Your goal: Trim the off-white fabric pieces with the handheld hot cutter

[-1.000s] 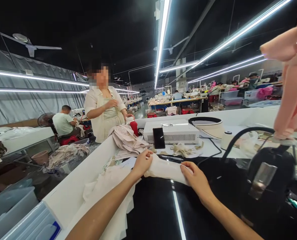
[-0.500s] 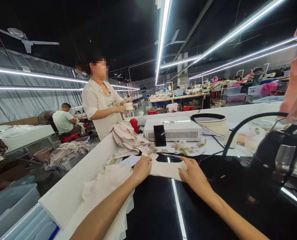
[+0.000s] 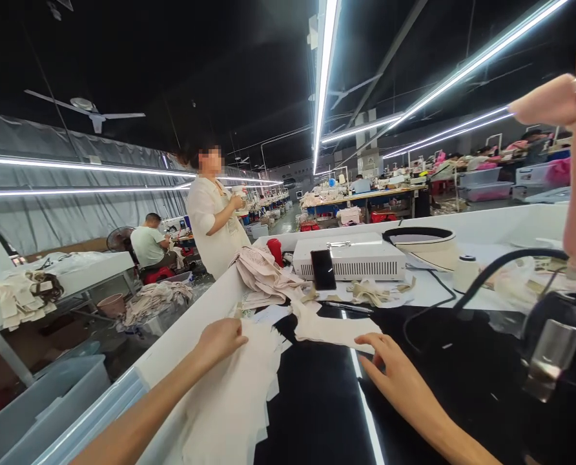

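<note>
My left hand (image 3: pixel 220 340) is at the upper edge of a pile of cream fabric pieces (image 3: pixel 234 394), its fingers closed on the fabric there; the fingertips are partly hidden. My right hand (image 3: pixel 389 368) is open over the glossy black work surface (image 3: pixel 312 400), thumb and fingers apart. Its fingertips touch or hover at the right end of a single cream cut piece (image 3: pixel 329 328) lying flat on the black surface; I cannot tell which. Just behind that piece lies a pen (image 3: pixel 349 307).
Behind are a phone (image 3: pixel 323 270) leaning on a white box (image 3: pixel 350 255), crumpled fabric (image 3: pixel 263 274), scraps (image 3: pixel 370 292) and a cream visor (image 3: pixel 421 245). A black machine (image 3: pixel 554 342) with a hose stands right. A co-worker (image 3: pixel 215 226) stands beyond the white side wall (image 3: pixel 191 310).
My left hand has left the single cut piece and moved left onto the fabric pile. My right hand has drawn back slightly toward me. The view has tilted up and left; the co-worker has turned.
</note>
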A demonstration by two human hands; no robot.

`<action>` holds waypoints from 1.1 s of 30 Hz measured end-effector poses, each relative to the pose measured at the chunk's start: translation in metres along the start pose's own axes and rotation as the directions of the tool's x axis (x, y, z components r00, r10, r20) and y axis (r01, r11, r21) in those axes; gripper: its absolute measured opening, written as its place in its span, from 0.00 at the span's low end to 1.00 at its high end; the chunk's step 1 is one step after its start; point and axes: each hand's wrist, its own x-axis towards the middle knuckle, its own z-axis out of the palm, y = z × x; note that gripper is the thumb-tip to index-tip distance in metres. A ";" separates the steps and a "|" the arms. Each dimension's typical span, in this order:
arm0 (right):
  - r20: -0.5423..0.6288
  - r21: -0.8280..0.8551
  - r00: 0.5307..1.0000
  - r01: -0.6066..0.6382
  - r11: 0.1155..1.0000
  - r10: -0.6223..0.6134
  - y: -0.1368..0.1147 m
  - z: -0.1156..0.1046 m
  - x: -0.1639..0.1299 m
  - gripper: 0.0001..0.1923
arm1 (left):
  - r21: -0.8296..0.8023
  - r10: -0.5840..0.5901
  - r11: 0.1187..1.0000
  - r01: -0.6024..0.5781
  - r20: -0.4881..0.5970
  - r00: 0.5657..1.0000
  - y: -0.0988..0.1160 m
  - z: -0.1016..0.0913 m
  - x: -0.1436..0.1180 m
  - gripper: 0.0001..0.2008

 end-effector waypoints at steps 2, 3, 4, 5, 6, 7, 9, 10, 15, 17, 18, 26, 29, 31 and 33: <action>0.026 0.023 1.000 0.008 1.000 -0.009 -0.004 0.003 -0.007 0.15 | -0.004 -0.018 1.000 0.019 0.031 0.999 -0.010 0.005 -0.010 0.13; 0.040 0.033 0.999 0.012 0.999 -0.013 -0.006 0.005 -0.011 0.15 | -0.015 -0.018 1.000 0.018 0.037 0.999 -0.012 0.008 -0.013 0.13; 0.053 0.042 0.998 0.016 0.999 -0.019 -0.008 0.007 -0.014 0.15 | -0.029 -0.014 0.999 0.015 0.035 0.999 -0.013 0.011 -0.015 0.14; 0.070 0.051 0.997 0.023 0.998 -0.027 -0.010 0.008 -0.018 0.15 | -0.044 -0.010 0.999 0.011 0.026 1.000 -0.014 0.012 -0.017 0.14; 0.087 0.060 0.996 0.033 0.998 -0.038 -0.011 0.009 -0.021 0.15 | -0.056 -0.007 0.998 0.008 0.013 1.000 -0.014 0.013 -0.018 0.15; 0.101 0.069 0.994 0.043 0.997 -0.050 -0.011 0.010 -0.023 0.15 | -0.066 -0.008 0.998 0.008 -0.002 1.000 -0.014 0.014 -0.019 0.15; 0.134 0.084 0.988 0.063 0.995 -0.073 -0.010 0.009 -0.026 0.15 | -0.078 -0.015 0.997 0.012 -0.031 0.999 -0.015 0.013 -0.020 0.15; 0.156 0.089 0.984 0.070 0.994 -0.084 -0.009 0.008 -0.027 0.14 | -0.082 -0.020 0.997 0.016 -0.043 0.999 -0.016 0.013 -0.021 0.15; 0.228 0.126 0.966 0.092 0.988 -0.119 -0.011 0.007 -0.030 0.12 | -0.096 -0.024 0.995 0.022 -0.018 1.000 -0.019 0.018 -0.027 0.16; 0.208 0.141 0.969 0.103 0.985 -0.131 -0.016 0.009 -0.033 0.12 | -0.107 -0.022 0.994 0.023 0.007 1.000 -0.018 0.022 -0.030 0.16; 0.199 0.146 0.971 0.106 0.984 -0.134 -0.019 0.011 -0.034 0.12 | -0.112 -0.025 0.993 0.027 0.017 1.000 -0.016 0.024 -0.031 0.16; 0.221 0.158 0.969 0.076 0.985 -0.110 -0.031 0.014 -0.046 0.12 | -0.197 -0.048 0.979 0.061 0.071 0.996 -0.007 0.036 -0.034 0.14; 0.235 0.175 0.967 0.055 0.983 -0.096 -0.031 0.012 -0.050 0.12 | -0.293 -0.036 0.955 0.052 0.061 0.997 -0.008 0.036 -0.032 0.15; 0.249 0.193 0.966 0.024 0.981 -0.072 -0.032 0.011 -0.051 0.11 | -0.387 -0.011 0.921 0.032 0.055 0.998 -0.007 0.034 -0.031 0.16; 0.275 0.250 0.961 -0.042 0.967 -0.029 -0.038 0.010 -0.051 0.09 | -0.491 0.025 0.871 -0.002 0.039 0.999 -0.004 0.029 -0.032 0.18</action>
